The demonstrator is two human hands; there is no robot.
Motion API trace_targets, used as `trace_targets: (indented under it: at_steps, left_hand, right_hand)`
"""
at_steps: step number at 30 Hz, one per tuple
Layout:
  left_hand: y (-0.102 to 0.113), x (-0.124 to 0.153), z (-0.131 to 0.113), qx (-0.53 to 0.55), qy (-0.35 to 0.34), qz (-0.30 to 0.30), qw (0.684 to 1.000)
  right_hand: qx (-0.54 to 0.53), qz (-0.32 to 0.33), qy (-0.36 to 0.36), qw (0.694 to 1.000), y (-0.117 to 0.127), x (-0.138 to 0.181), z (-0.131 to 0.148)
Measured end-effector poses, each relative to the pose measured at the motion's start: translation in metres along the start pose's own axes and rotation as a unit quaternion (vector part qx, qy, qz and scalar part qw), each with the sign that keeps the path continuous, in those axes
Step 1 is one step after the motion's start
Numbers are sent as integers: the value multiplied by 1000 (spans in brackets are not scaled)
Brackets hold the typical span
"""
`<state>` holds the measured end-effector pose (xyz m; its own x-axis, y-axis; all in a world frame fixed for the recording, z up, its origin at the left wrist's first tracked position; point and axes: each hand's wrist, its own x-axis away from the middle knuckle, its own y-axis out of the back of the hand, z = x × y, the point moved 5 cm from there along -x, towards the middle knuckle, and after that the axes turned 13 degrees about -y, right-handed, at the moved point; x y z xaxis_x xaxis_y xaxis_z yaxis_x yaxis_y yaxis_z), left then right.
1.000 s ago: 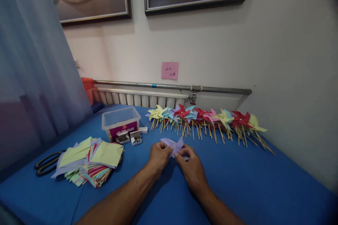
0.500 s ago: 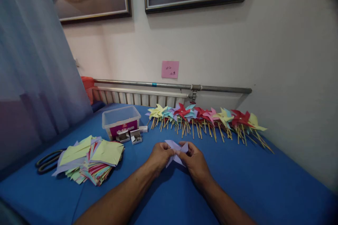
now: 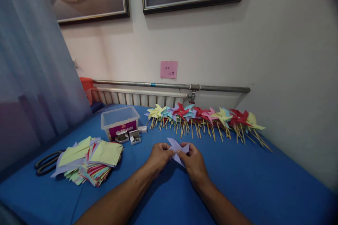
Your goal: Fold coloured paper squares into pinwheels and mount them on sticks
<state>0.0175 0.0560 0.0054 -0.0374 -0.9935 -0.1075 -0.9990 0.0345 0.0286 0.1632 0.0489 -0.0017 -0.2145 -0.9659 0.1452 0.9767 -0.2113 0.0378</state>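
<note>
Between my two hands is a purple paper pinwheel (image 3: 176,145) with its blades folded toward the middle and no stick visible on it. My left hand (image 3: 160,155) pinches its left side, thumb near the centre. Closed on the right side, my right hand (image 3: 194,160) presses its thumb close to the middle. The fingers behind the paper are partly hidden. Both hands are just above the blue cloth (image 3: 169,197). Beyond them lies a row of finished pinwheels (image 3: 182,111) on thin wooden sticks, in red, yellow, pink, blue and purple.
To the left lies a pile of cut coloured paper (image 3: 91,158), with black-handled scissors (image 3: 47,162) beside it. A clear plastic box (image 3: 120,117) stands behind, with small open boxes (image 3: 135,136) in front. A radiator (image 3: 137,96) and pipe run along the wall; a curtain (image 3: 39,63) hangs left.
The purple pinwheel has turned slightly in my fingers, and its top blade now points higher. My left thumb has shifted a little off the centre. Both hands keep hold.
</note>
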Motion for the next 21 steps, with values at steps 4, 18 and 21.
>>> trace_targets:
  at_steps: [4, 18, 21]
  left_hand:
    - [1, 1, -2, -6, -5, -5, 1000]
    - [-2, -2, 1, -8, -36, 15, 999]
    - [4, -6, -1, -42, -34, 55, 997]
  right_hand:
    - [-24, 15, -22, 999, -3, -1, -2]
    - [-79, 79, -44, 993, -8, 4, -2]
    - [-76, 65, -34, 994, -5, 3, -2]
